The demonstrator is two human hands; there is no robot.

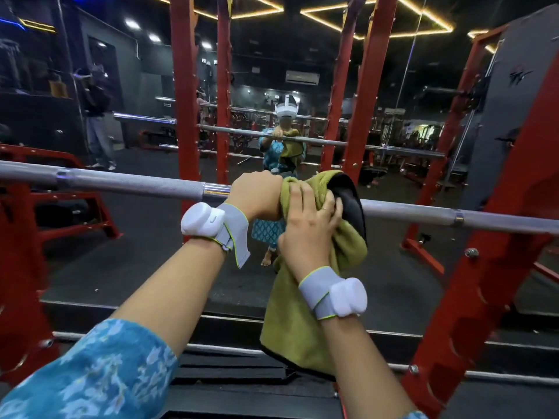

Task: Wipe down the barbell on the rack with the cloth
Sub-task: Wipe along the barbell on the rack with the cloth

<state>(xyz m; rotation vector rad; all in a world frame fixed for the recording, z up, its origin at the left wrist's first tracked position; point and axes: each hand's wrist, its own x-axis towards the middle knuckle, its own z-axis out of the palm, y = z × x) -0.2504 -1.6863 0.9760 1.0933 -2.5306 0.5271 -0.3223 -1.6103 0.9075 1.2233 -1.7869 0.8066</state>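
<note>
A long silver barbell runs across the view at chest height, resting on the red rack. My left hand grips the bar near its middle, fingers curled over the top. Right beside it, my right hand holds an olive-green cloth with a black edge, bunched around the bar. The cloth's long tail hangs down below my right wrist. The bar under the cloth is hidden.
Red uprights stand just behind the bar, in front of a wall mirror that reflects me and the rack. Black floor mats and a low steel rail lie below. A person stands far left.
</note>
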